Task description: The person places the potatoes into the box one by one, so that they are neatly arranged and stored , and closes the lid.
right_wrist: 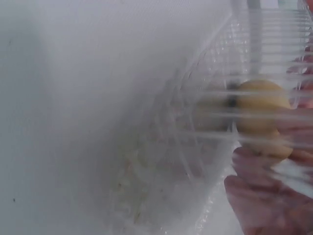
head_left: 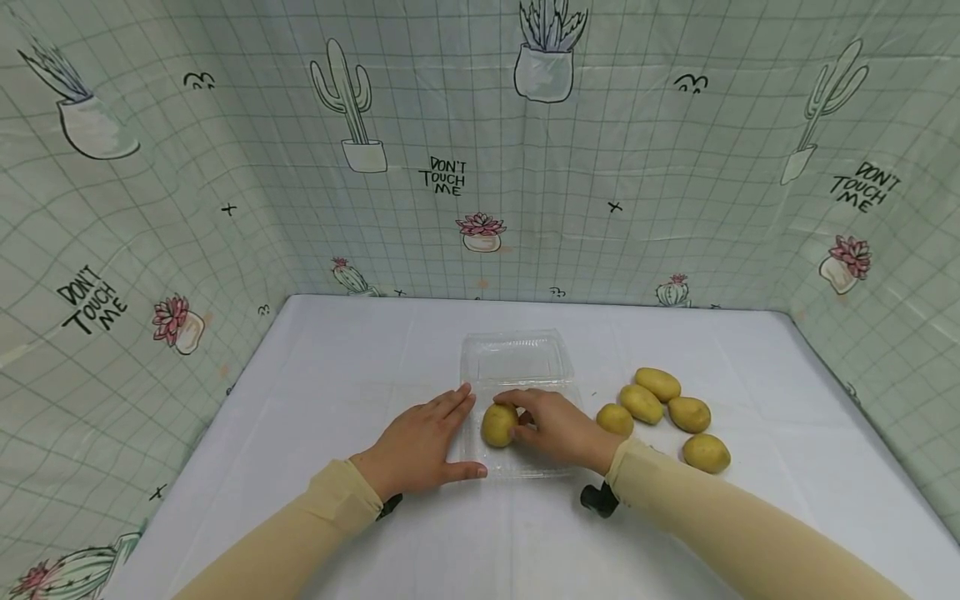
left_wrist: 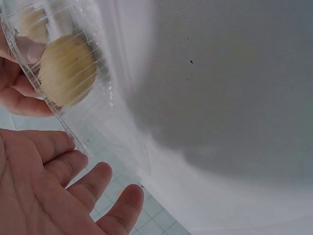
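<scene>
Taking the clear plastic clamshell container [head_left: 534, 472] as the clock's centre, with twelve pointing away from the person, two beige sleeves come in nearest, the left sleeve [head_left: 300, 527] from about seven o'clock and the right sleeve [head_left: 738, 521] from about four, a small black device [head_left: 600, 500] showing under the right cuff. The left hand [head_left: 422, 440] lies at nine o'clock, fingers straight and thumb spread wide, the fingertips at the container's edge and holding nothing. The right hand [head_left: 557, 427] reaches over the base, its thumb and fingers curled in a pinch on one yellow-skinned potato [head_left: 498, 426], which sits inside the base toward nine o'clock; whether its underside bears on the floor of the base, I cannot tell. Five loose potatoes are grouped on the white tablecloth [head_left: 360, 350]: one [head_left: 707, 453] just past three o'clock, one [head_left: 615, 420] at three, and three more [head_left: 641, 404] between two and three. The ridged lid [head_left: 514, 357] lies folded back at twelve. Farthest off stands a pale green gridded backdrop [head_left: 540, 158] printed with potted cacti and succulents; black hand-drawn capitals read "DON'T TOUCH ME" [head_left: 445, 177] at eleven o'clock, and the same words repeat toward ten and toward two.
</scene>
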`<act>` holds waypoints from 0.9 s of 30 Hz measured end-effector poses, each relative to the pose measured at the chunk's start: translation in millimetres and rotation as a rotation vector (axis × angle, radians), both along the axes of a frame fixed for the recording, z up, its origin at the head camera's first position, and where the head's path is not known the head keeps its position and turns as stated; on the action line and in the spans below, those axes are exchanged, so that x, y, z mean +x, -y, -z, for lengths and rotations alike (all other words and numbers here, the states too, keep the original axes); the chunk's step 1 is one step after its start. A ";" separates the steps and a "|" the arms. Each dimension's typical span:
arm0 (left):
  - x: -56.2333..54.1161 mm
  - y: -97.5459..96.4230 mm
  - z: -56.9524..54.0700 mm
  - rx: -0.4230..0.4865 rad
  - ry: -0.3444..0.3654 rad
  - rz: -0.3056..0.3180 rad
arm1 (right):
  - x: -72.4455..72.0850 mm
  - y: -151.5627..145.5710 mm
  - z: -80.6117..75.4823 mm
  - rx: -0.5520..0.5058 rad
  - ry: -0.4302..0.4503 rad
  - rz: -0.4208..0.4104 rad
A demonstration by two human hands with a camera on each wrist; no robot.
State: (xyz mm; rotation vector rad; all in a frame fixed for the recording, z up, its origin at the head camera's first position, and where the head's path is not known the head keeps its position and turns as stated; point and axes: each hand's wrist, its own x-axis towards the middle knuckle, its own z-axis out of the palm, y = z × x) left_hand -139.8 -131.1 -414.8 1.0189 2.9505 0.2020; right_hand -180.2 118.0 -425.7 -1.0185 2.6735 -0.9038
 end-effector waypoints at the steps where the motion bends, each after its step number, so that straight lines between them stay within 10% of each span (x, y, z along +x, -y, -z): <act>1: 0.0 0.1 0.1 0.000 -0.002 0.001 | 0.3 0.7 0.2 -0.002 0.011 0.010; 27: 1.2 0.0 -1.8 0.008 -0.002 0.006 | 2.9 9.7 2.2 0.046 0.005 -0.007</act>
